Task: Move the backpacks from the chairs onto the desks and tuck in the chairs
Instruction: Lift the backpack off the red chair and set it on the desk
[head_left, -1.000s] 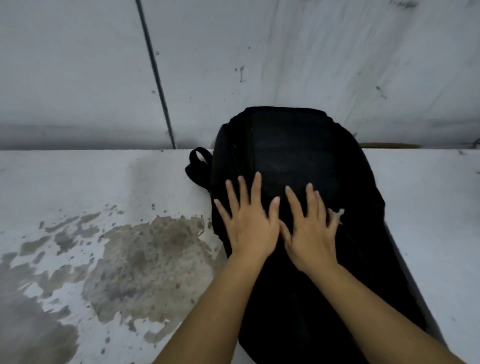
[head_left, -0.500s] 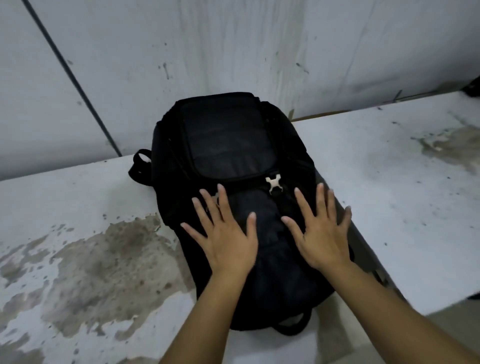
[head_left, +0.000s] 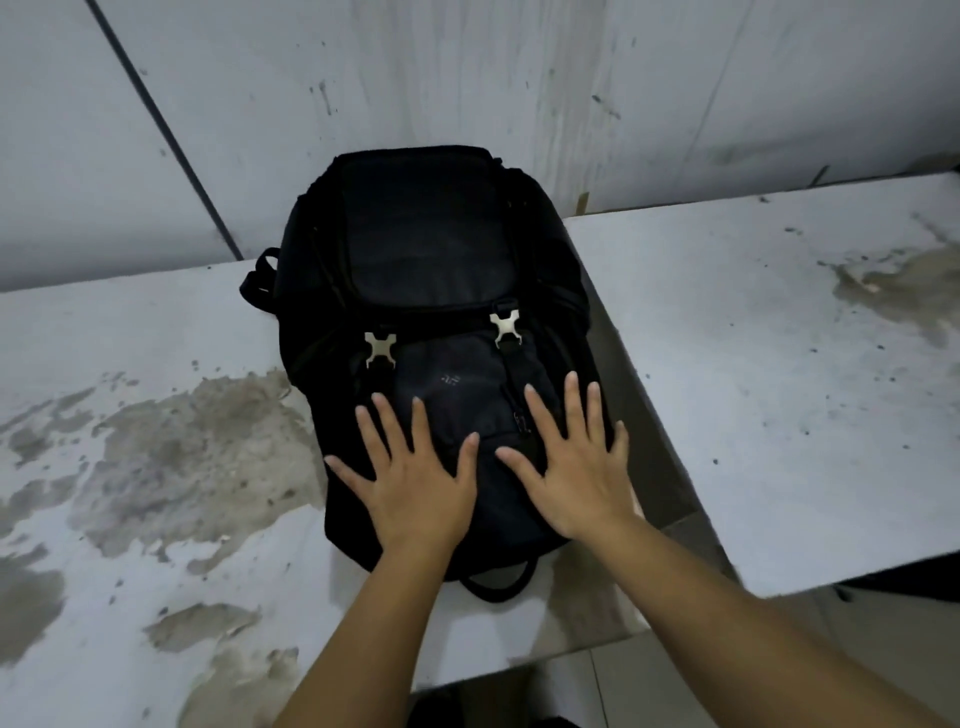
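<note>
A pale wall (head_left: 519, 78) with a dark seam running down it backs the scene, and against it stands the stained white counter (head_left: 156, 415), with a second counter (head_left: 779, 364) just beside it on the right, a narrow gap between the two. The black backpack (head_left: 426, 270) lies flat on the left counter, front up, its top toward the wall and its right side along the gap. Both hands rest flat on its lower pocket, fingers straight and spread, gripping nothing: the left hand (head_left: 410, 483) and the right hand (head_left: 576, 473) lie side by side. The bag looks placed, so the sensible finish is a light settling press, keeping it clear of the gap, then lifting both hands away and turning to the chair, which is not in view. Two metal buckles (head_left: 379, 349) fasten the flap, and a strap loop (head_left: 260, 280) sticks out at the left.
</note>
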